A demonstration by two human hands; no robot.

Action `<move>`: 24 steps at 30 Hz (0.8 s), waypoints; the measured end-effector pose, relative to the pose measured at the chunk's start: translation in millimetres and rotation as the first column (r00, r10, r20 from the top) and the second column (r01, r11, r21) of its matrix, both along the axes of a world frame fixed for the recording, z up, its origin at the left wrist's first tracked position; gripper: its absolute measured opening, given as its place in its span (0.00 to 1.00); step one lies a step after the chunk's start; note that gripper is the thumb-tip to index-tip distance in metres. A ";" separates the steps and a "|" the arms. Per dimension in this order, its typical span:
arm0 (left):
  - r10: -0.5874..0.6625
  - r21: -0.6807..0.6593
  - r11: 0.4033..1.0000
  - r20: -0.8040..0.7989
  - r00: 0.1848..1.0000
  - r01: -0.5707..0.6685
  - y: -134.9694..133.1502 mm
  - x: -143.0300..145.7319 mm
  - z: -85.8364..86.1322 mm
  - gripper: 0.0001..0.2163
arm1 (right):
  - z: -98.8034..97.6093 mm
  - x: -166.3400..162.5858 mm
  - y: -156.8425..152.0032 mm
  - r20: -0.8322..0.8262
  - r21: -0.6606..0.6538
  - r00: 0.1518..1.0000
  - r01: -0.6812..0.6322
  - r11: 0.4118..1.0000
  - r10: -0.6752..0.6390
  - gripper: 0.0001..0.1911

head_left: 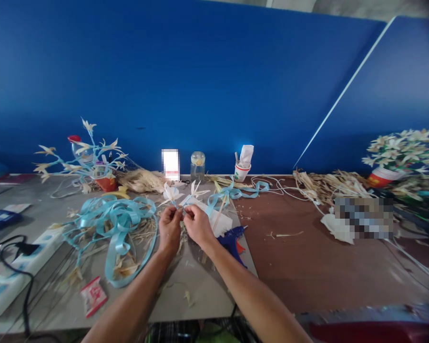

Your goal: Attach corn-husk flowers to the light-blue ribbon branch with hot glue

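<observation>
Ribbon-wrapped stem (182, 206), thin and pale blue, is held just above the middle of the grey table (200, 290), caught between both hands. Nearest the camera a small red-and-white packet (93, 296) lies on the table to the left of the forearms, and further left a white power strip (19, 272) has a black cable running over it. The left hand (169, 229) and the right hand (198, 225) sit side by side, almost touching, each with thumb and fingertips pressed together on the stem, so both are pinching it. A blue glue gun (231, 241) lies just beside the right wrist, at the edge where the grey top meets a brown board (307, 262). Left of the hands a loose heap of the same blue ribbon (118, 220) is looped over dry husk scraps. Just past the fingers two pale husk flowers (172, 193) stand at the far end of the stem, over a white card (222, 222). Beyond them, along the back edge, stand a glass jar (198, 166) and a paper cup (242, 171). A blue flower branch in a red pot (105, 183) stands to the far left. A pile of husk strips (329, 186) and a potted husk bouquet (402, 148) lie to the far right. A blue wall (200, 85) closes the back.
</observation>
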State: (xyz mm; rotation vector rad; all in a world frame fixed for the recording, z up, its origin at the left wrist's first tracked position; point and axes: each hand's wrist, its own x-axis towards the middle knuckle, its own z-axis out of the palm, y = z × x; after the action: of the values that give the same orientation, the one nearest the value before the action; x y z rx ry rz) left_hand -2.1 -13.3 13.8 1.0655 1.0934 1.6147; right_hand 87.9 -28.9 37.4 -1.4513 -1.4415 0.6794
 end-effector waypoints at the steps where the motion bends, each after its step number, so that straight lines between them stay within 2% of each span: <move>1: 0.001 0.005 1.000 -0.009 1.000 0.000 0.0 -0.4 -0.1 0.07 | 0.6 0.5 -0.4 -0.017 0.010 1.000 -0.007 1.000 0.007 0.12; 5: -0.005 0.020 1.000 -0.028 1.000 0.006 0.0 -1.1 -0.5 0.08 | 3.9 3.0 -1.0 -0.079 0.040 0.997 -0.022 0.999 0.025 0.10; 8: -0.020 0.028 0.999 0.016 1.000 0.019 -0.1 -0.5 -1.5 0.07 | 6.2 4.6 -0.4 -0.086 0.037 0.995 -0.053 0.998 0.056 0.07; 14: -0.051 0.050 0.998 0.054 0.997 0.048 -4.1 3.5 0.3 0.06 | 9.9 8.3 1.5 -0.132 0.018 0.988 -0.077 0.997 0.079 0.10; 19: -0.080 0.104 0.991 0.009 0.997 0.079 -9.4 6.6 4.0 0.06 | 14.1 10.2 0.3 -0.072 -0.014 0.997 -0.010 1.000 0.009 0.08; 24: -0.116 0.127 0.985 -0.022 0.993 0.118 -11.5 5.5 2.6 0.06 | 18.9 9.9 -2.6 0.050 0.045 0.998 0.032 0.999 -0.034 0.08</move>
State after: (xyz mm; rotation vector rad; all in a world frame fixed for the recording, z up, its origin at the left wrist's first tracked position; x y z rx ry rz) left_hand 3.4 -24.8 16.4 1.2048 0.9291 1.6023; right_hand 97.8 -31.5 56.3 -1.4642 -1.4590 0.5912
